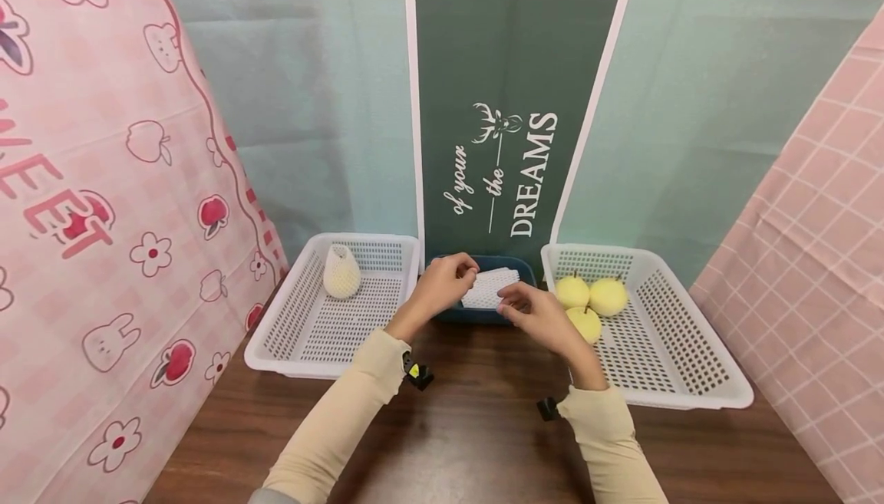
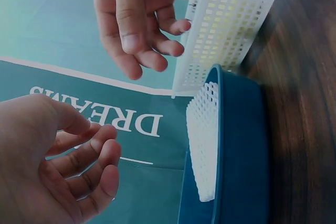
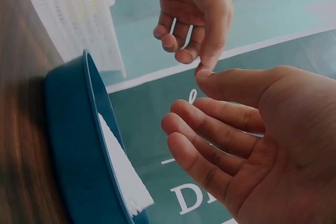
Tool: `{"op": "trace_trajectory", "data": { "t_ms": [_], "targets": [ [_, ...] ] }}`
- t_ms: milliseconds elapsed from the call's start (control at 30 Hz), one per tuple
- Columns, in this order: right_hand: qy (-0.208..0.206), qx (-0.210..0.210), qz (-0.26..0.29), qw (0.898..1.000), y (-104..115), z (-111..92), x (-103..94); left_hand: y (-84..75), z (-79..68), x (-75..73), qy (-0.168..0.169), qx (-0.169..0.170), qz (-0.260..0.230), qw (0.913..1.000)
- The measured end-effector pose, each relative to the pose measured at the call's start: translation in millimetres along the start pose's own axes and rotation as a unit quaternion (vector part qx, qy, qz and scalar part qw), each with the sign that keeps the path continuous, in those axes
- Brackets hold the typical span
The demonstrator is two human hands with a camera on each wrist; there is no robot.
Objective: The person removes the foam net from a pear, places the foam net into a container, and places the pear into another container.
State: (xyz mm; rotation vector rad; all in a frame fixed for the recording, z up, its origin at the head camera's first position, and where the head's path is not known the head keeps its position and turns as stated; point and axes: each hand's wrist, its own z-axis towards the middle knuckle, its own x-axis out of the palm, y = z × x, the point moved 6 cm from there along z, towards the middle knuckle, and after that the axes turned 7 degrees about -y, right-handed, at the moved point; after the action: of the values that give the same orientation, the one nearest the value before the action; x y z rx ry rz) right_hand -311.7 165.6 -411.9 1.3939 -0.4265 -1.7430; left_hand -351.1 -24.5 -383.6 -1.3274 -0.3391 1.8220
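Note:
Over the blue basin both hands hover with nothing in them. My left hand is above its left side, fingers loosely bent. My right hand is above its right side, and the right wrist view shows its fingers slightly curled and apart from the thumb. White foam net sleeves lie flat in the basin, below both hands. In the left wrist view the sleeves stick up a little at the basin's rim.
At left, a white plastic basket holds one pale yellow fruit in a foam net. At right, another white basket holds three yellow pears. All stand on a brown wooden table, with a printed curtain behind.

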Motion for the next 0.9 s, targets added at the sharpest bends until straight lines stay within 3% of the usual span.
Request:
{"op": "trace_trajectory", "data": {
  "t_ms": [567, 900],
  "targets": [
    [-0.017, 0.022, 0.087, 0.996, 26, -1, 41.7, 8.4, -5.7, -26.9, -0.024, -0.016, -0.037, 0.9989],
    [-0.009, 0.018, 0.106, 0.994, 37, 2, 70.1, 17.2, -7.0, -40.8, -0.037, -0.025, -0.045, 0.998]
  ]
}}
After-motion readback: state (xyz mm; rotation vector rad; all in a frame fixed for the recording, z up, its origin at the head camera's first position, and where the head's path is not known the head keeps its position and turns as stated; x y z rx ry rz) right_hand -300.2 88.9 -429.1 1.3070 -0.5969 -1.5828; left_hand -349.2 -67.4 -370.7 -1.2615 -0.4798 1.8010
